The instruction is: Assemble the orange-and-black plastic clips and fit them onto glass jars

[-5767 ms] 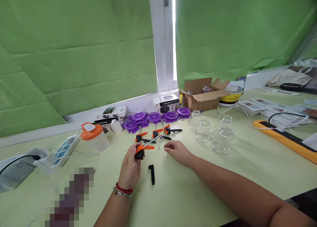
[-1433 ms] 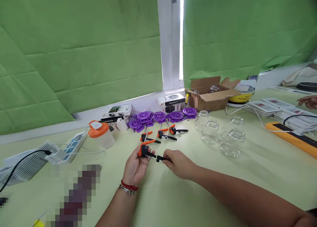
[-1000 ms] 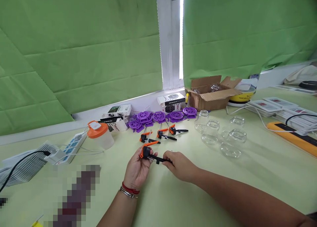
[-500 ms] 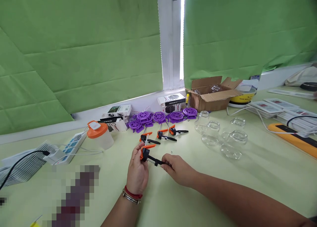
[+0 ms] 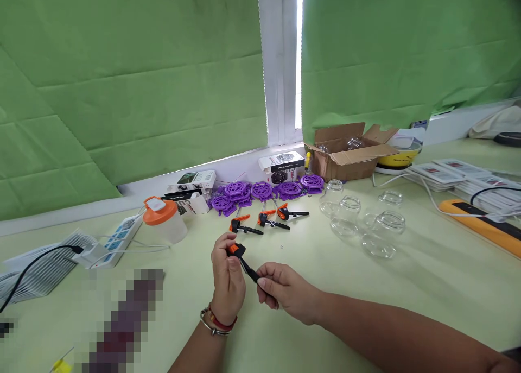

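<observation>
A black-and-orange lever piece point(image 5: 241, 252) is held between both hands above the table; its exact kind I cannot make out. My left hand point(image 5: 228, 289) is closed around the orange and black head, and its fingers hide part of it. The black handle end is pinched by my right hand point(image 5: 290, 292). Behind them lie three matching pieces, a left one point(image 5: 248, 230), a middle one point(image 5: 273, 222) and a right one point(image 5: 293, 214), each with an orange lever, a black arm and a thin metal rod. A tiny nut-like part point(image 5: 281, 247) lies nearby.
Several purple spoked discs point(image 5: 261, 190) lie beyond, before printed boxes point(image 5: 281, 161). Clear jars point(image 5: 345, 218) stand at right, near an open carton point(image 5: 354, 164). At left are an orange-lidded container point(image 5: 165, 221) and a power strip point(image 5: 122, 240) with cables.
The held piece has turned, its handle end swinging down and toward me. My right hand has dropped slightly and shifted left. The orange lever is now mostly hidden by my left hand.
</observation>
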The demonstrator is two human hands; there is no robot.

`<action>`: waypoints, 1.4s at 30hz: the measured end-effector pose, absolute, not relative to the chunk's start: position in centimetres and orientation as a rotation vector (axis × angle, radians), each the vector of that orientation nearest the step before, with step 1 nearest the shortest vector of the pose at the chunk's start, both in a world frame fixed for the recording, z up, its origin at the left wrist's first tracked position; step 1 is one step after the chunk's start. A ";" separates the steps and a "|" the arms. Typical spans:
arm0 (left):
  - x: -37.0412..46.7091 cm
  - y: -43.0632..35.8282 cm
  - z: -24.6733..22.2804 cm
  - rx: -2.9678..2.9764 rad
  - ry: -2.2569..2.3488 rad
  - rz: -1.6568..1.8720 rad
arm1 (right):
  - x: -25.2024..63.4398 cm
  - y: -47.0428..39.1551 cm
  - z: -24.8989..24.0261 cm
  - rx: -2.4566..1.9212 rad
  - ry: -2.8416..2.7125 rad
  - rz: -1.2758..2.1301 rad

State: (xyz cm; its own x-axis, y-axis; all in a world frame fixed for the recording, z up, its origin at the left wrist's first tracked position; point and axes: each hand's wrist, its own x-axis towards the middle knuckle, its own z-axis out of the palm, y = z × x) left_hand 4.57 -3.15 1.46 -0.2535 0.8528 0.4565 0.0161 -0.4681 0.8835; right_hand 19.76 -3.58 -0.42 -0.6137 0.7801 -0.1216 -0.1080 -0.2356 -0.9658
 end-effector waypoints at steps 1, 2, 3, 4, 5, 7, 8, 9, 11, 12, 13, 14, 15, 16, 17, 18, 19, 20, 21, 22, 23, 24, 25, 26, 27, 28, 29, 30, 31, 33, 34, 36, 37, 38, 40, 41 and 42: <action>4.5 -3.1 1.5 1.415 1.105 1.771 | 19.8 -3.6 -0.3 -0.806 -1.388 1.928; 4.3 -3.1 1.6 1.441 1.127 1.748 | 19.8 -3.5 -0.2 -0.785 -1.364 1.944; 4.1 -3.0 1.7 1.478 1.155 1.719 | 19.9 -3.5 -0.1 -0.769 -1.347 1.953; 3.9 -2.9 1.8 1.538 1.187 1.682 | 20.0 -3.3 0.0 -0.758 -1.334 1.955; 3.6 -2.8 1.9 1.627 1.222 1.637 | 20.1 -3.2 0.0 -0.754 -1.319 1.952; 3.1 -2.6 2.0 1.861 1.298 1.517 | 20.4 -2.8 0.0 -0.757 -1.286 1.947; 2.9 -2.4 2.1 1.977 1.333 1.452 | 20.6 -2.6 0.0 -0.757 -1.271 1.953; 2.8 -2.3 2.1 2.076 1.367 1.398 | 20.7 -2.4 -0.1 -0.755 -1.261 1.966; 2.6 -2.1 2.1 2.195 1.430 1.328 | 20.9 -2.1 -0.1 -0.750 -1.247 1.995; 2.6 -2.0 2.1 2.221 1.458 1.311 | 21.0 -2.1 -0.2 -0.751 -1.244 2.006; 2.6 -1.9 2.1 2.232 1.488 1.302 | 21.0 -2.1 -0.2 -0.755 -1.239 2.015; 2.6 -1.9 2.0 2.234 1.523 1.293 | 21.0 -2.1 -0.2 -0.759 -1.236 2.022; 2.6 -1.8 2.0 2.231 1.564 1.281 | 20.9 -2.1 -0.2 -0.764 -1.235 2.029; 2.7 -1.8 1.9 2.223 1.607 1.262 | 20.9 -2.1 -0.1 -0.773 -1.236 2.032; 2.7 -1.8 1.9 2.207 1.654 1.242 | 20.8 -2.2 -0.1 -0.785 -1.240 2.030; 2.7 -1.8 1.9 2.186 1.700 1.218 | 20.8 -2.2 -0.1 -0.800 -1.248 2.021; 2.7 -1.8 1.9 2.164 1.742 1.192 | 20.8 -2.2 -0.1 -0.814 -1.257 2.010; 2.8 -1.8 1.8 2.141 1.777 1.166 | 20.8 -2.2 -0.2 -0.828 -1.270 1.995; 2.8 -1.8 1.8 2.121 1.807 1.140 | 20.8 -2.1 -0.2 -0.839 -1.286 1.982; 2.9 -1.8 1.7 2.104 1.835 1.114 | 20.8 -2.0 -0.3 -0.850 -1.307 1.967; 2.9 -1.8 1.7 2.090 1.866 1.087 | 20.8 -1.9 -0.4 -0.862 -1.332 1.948; 3.0 -1.7 1.6 2.077 1.900 1.059 | 20.7 -1.8 -0.6 -0.875 -1.360 1.924; 3.1 -1.7 1.6 2.061 1.940 1.028 | 20.7 -1.7 -0.7 -0.890 -1.390 1.893; 3.2 -1.7 1.5 2.042 1.983 0.995 | 20.7 -1.6 -0.9 -0.903 -1.421 1.856; 3.4 -1.7 1.4 2.022 2.025 0.961 | 20.7 -1.5 -1.1 -0.918 -1.453 1.818; 3.5 -1.7 1.4 2.003 2.063 0.925 | 20.7 -1.4 -1.3 -0.932 -1.489 1.781; 3.7 -1.8 1.4 1.988 2.095 0.891 | 20.7 -1.4 -1.5 -0.947 -1.526 1.748; 3.8 -1.8 1.3 1.977 2.121 0.860 | 20.7 -1.3 -1.7 -0.962 -1.566 1.722; 3.9 -1.8 1.3 1.973 2.141 0.834 | 20.8 -1.3 -1.9 -0.977 -1.605 1.701; 4.0 -1.9 1.4 1.982 2.153 0.792 | 20.9 -1.2 -2.1 -0.998 -1.683 1.672; 3.9 -1.9 1.5 1.990 2.143 0.778 | 21.0 -1.1 -2.2 -1.004 -1.721 1.651; 3.6 -1.9 1.7 2.014 2.074 0.750 | 21.4 -0.8 -2.2 -1.012 -1.788 1.594; 3.4 -1.9 1.8 2.035 2.016 0.733 | 21.5 -0.6 -2.1 -1.013 -1.811 1.569; 3.1 -1.9 1.9 2.062 1.948 0.717 | 21.7 -0.4 -2.1 -1.012 -1.825 1.553; 2.6 -1.8 2.0 2.129 1.806 0.698 | 22.1 -0.1 -2.0 -0.998 -1.845 1.554; 2.3 -1.8 2.1 2.159 1.751 0.702 | 22.2 0.0 -2.0 -0.989 -1.856 1.559; 2.2 -1.7 2.2 2.178 1.714 0.712 | 22.3 0.1 -2.0 -0.982 -1.869 1.563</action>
State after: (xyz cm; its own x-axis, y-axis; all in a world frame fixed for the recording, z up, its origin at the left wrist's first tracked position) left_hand 2.19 -1.74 2.19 0.1752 0.9628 0.2059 0.8253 -0.2577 0.5025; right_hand 22.30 0.09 -2.01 -0.6088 0.7906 -0.0656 0.2043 0.0764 -0.9759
